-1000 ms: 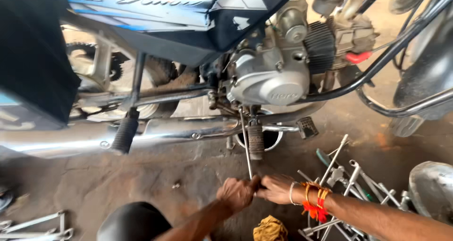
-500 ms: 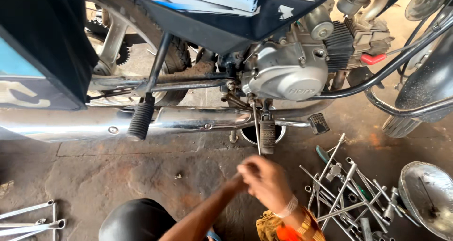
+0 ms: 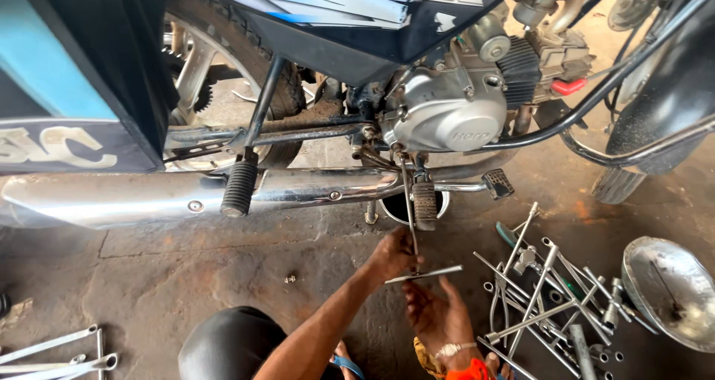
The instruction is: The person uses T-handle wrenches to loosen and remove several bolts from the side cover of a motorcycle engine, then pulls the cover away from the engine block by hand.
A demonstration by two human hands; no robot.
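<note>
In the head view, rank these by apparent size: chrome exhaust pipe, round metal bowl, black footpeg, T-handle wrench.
1. chrome exhaust pipe
2. round metal bowl
3. T-handle wrench, long but thin
4. black footpeg
The last two look close; the wrench is nearer the camera, so their order is unsure.

A long, slim T-handle wrench (image 3: 412,224) of bare grey steel is held nearly upright below the motorcycle engine. Its shaft runs from the underside of the engine casing down past the footrest to a flat crossbar, which is tilted slightly, the right end higher. The shaft is gripped just above the crossbar by the left hand (image 3: 392,255). The right hand (image 3: 439,317) is held open, palm up, just beneath the crossbar; contact cannot be confirmed.
</note>
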